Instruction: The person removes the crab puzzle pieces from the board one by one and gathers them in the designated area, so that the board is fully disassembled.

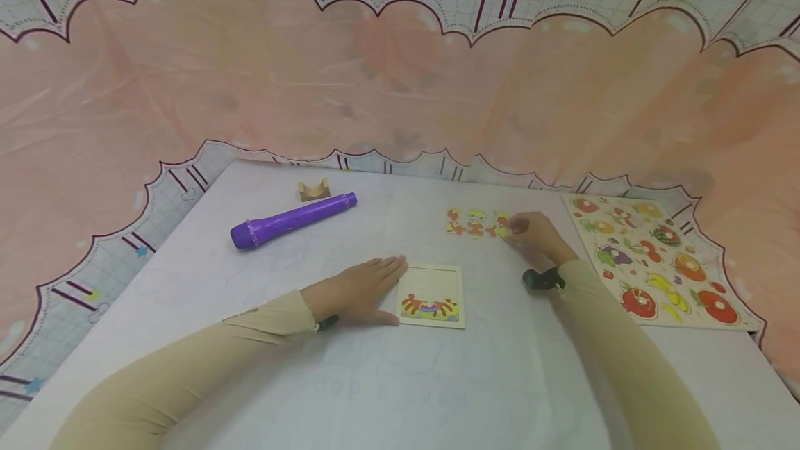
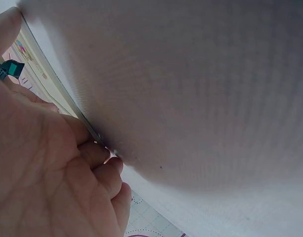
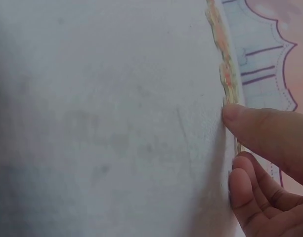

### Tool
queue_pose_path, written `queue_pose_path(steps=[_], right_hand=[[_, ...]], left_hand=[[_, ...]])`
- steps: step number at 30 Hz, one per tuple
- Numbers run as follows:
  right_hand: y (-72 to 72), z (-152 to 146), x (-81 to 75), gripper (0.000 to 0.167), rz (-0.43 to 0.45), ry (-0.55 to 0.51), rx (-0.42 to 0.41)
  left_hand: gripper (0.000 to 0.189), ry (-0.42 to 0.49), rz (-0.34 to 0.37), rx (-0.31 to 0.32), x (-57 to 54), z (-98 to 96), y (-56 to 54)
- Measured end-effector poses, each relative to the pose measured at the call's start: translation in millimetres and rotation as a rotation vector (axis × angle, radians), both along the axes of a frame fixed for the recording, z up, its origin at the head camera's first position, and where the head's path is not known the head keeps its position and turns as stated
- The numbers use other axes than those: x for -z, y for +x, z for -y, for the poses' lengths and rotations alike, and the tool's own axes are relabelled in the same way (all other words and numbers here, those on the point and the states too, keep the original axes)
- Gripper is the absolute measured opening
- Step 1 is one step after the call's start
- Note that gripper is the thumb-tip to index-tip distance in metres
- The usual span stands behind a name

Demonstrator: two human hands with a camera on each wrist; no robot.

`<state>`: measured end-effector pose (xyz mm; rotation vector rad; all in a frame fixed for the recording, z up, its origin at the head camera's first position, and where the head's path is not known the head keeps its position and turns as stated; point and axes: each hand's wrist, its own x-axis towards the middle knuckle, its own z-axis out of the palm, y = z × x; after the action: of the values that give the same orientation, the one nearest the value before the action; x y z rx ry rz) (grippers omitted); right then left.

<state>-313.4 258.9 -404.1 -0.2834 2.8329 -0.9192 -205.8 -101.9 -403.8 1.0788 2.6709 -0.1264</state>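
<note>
A square wooden puzzle tray (image 1: 463,297) lies before me, its bottom part filled with rainbow-patterned pieces (image 1: 429,308). My left hand (image 1: 359,290) rests against the tray's left edge, fingers extended and thumb near the lower corner. Beyond the tray to the right lies a group of colourful jigsaw pieces (image 1: 475,224). At the right end of that group, my right hand (image 1: 534,233) pinches a piece between thumb and curled fingers. The right wrist view shows the thumb (image 3: 235,112) touching the edge of the pieces; the held piece is mostly hidden.
A purple toy microphone (image 1: 294,221) lies at the back left, with a small wooden stand (image 1: 314,190) behind it. To the right lies a fruit puzzle board (image 1: 631,255). A patterned curtain (image 1: 375,82) hangs behind the white table (image 1: 375,387).
</note>
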Motion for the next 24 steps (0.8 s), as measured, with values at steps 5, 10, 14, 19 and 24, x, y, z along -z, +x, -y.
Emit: queue_pose_path(steps=[5, 10, 14, 19, 24], right_hand=[[0.0, 0, -1.7, 0.035, 0.003, 0.022, -0.004], [-2.0, -2, -0.3, 0.036, 0.011, 0.014, 0.002], [0.6, -6, 2.1, 0.039, 0.005, -0.044, 0.0], [14.2, -4, -0.1, 0.038, -0.069, -0.106, -0.038], [38.5, 15, -9.3, 0.037, -0.099, -0.149, -0.116]], left_hand=[[0.097, 0.001, -0.004, -0.001, 0.7, -0.4, -0.2], [0.097, 0.001, -0.004, -0.002, 0.3, -1.1, 0.2], [0.097, 0.011, 0.008, -0.007, -1.1, -1.9, 1.2], [0.096, 0.015, 0.02, -0.014, -2.8, -2.6, 2.3], [0.096, 0.005, 0.015, -0.019, -2.8, -1.9, 2.0]])
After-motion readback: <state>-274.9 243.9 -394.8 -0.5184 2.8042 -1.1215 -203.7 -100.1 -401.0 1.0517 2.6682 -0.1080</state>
